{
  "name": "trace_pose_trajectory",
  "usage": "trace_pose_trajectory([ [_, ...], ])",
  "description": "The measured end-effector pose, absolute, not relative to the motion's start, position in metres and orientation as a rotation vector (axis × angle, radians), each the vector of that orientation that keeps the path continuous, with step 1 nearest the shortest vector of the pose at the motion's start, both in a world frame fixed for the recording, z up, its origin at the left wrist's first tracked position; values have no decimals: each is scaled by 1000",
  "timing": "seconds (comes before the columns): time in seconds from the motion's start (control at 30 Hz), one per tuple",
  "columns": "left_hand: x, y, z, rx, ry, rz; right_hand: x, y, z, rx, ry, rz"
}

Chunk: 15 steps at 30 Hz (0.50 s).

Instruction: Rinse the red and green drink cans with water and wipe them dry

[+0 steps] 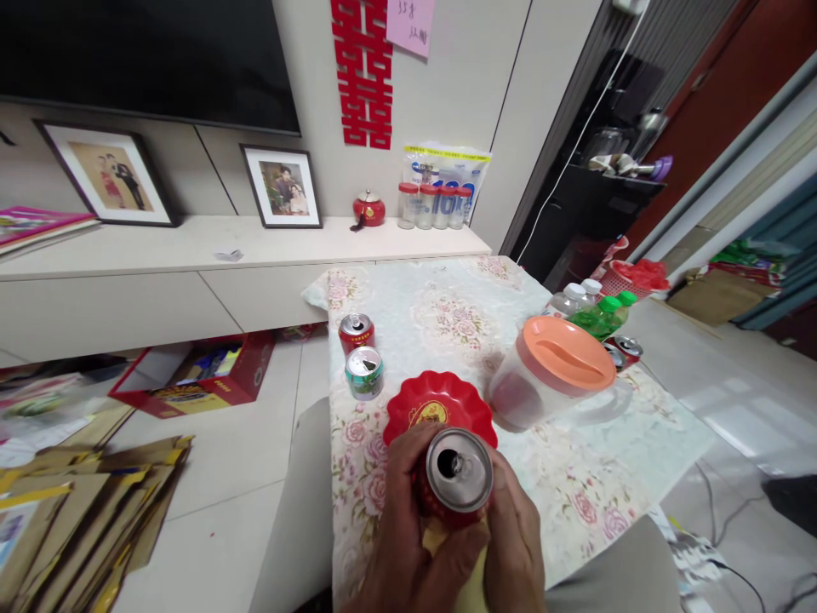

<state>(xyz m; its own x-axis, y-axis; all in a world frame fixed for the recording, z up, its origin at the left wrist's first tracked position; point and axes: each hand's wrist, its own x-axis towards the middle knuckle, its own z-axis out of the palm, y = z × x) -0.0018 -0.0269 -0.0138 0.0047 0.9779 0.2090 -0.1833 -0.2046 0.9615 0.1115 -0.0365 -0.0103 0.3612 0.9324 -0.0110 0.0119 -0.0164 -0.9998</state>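
Observation:
Between my two hands is a red soda can (459,477), its top toward me and its drinking hole open. My left hand (408,519) wraps the can's left side, thumb across the near side. My right hand (514,532) is closed round its right side. Just beyond the can lies a red scalloped plate (469,396) with a gold print, partly hidden by the can and my fingers. Left of the plate stand a green-and-white can (364,375), its top opened, and a red can (356,332) behind it. Something pale yellow shows below my hands.
A clear pitcher with an orange lid (568,353) stands right of the plate. Beyond it are green-capped bottles (600,319), white-capped bottles (568,300) and more cans (629,349). A floral cloth (456,319) covers the table. Folded cardboard (82,519) lies on the floor at left.

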Motion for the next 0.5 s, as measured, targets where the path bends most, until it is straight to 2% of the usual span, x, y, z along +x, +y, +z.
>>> trace_pose_trajectory([
  [0.3,-10,-11,-5,1342,1052,1492,86,-55,-16,-1248,-838,1056],
  [0.5,-9,-12,-8,1333,1052,1611,89,-73,-22,-1382,-868,890],
])
